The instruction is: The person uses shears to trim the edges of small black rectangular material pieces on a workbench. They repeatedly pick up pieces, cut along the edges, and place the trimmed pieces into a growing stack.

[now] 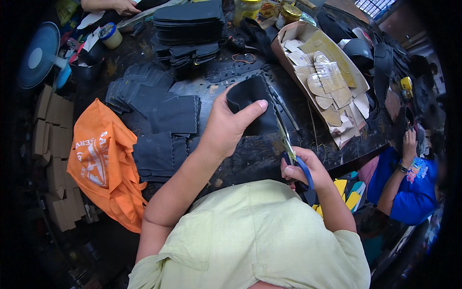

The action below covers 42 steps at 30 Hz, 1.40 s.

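My left hand (233, 120) grips a black leather piece (257, 96), thumb on top, raised a little over the dark worktable. In my right hand (310, 168) is a pair of scissors (287, 139) with blue handles. The blades point up along the right edge of the leather piece; whether they touch it I cannot tell. Left of my left hand lie black pieces with zigzag edges (175, 114), and more black pieces (156, 153) sit nearer to me. Beyond them is a fanned row of black pieces (137, 86).
A tall stack of black pieces (187, 24) stands at the back. To the right is a cardboard box (284, 45) of templates (329, 77). An orange cloth bag (103, 159) hangs at the left, below a fan (36, 58). Another person in blue (414, 188) sits at right; someone's hand (126, 7) shows at top left.
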### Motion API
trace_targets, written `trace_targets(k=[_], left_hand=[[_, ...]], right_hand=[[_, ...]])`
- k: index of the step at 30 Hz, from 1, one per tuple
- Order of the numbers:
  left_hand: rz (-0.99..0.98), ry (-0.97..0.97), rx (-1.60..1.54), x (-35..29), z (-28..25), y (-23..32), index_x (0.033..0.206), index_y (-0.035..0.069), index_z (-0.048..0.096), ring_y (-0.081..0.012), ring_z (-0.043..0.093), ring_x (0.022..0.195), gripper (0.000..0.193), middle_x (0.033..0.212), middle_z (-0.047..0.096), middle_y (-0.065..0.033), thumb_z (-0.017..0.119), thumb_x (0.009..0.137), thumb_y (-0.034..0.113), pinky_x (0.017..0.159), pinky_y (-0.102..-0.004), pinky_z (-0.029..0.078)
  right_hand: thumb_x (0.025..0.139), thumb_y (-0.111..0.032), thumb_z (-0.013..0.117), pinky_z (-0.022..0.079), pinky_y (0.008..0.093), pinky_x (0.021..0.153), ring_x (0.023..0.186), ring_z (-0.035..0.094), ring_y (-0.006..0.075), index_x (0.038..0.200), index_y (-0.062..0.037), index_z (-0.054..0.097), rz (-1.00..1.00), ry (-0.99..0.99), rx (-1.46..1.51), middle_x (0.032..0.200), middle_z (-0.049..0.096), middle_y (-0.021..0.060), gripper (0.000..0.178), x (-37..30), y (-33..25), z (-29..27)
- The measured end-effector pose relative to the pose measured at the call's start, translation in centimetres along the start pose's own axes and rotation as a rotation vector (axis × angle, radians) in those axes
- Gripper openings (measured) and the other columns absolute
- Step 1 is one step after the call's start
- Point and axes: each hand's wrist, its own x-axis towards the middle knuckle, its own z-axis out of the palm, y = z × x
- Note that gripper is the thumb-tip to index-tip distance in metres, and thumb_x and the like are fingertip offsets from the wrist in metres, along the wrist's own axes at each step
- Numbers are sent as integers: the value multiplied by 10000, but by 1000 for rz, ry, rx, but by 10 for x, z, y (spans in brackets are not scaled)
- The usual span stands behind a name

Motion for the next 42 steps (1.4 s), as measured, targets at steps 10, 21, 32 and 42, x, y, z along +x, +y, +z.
trace_targets(k=[10,21,32,42], left_hand=[[-27,-271,-359,-3,-6,9,1070,10,602,-124,652,896,258,1019,658,-75,675,867,151,821,-260,534],[100,48,-176,-1,12,-10,920,45,574,-74,630,758,165,879,656,-36,719,846,15,703,-247,564],[120,-6,122,10,-7,1,879,54,582,-53,595,750,190,861,646,-7,757,807,41,709,-220,515],[29,-191,384,13,-20,29,854,47,573,-31,559,755,206,833,624,20,766,796,88,689,-211,481]], right_hand=[[814,-170,742,510,260,642,678,601,117,861,-32,599,-12,-147,175,741,615,46,203,-6,-3,-12],[855,-135,719,473,227,630,657,560,72,851,-38,597,-84,52,51,736,591,9,155,4,4,14],[854,-177,718,487,233,575,635,597,96,856,-27,586,18,82,0,726,608,40,200,-7,1,8],[862,-116,726,457,223,532,567,547,66,847,-36,562,32,-134,9,693,570,5,183,-18,-8,-22]])
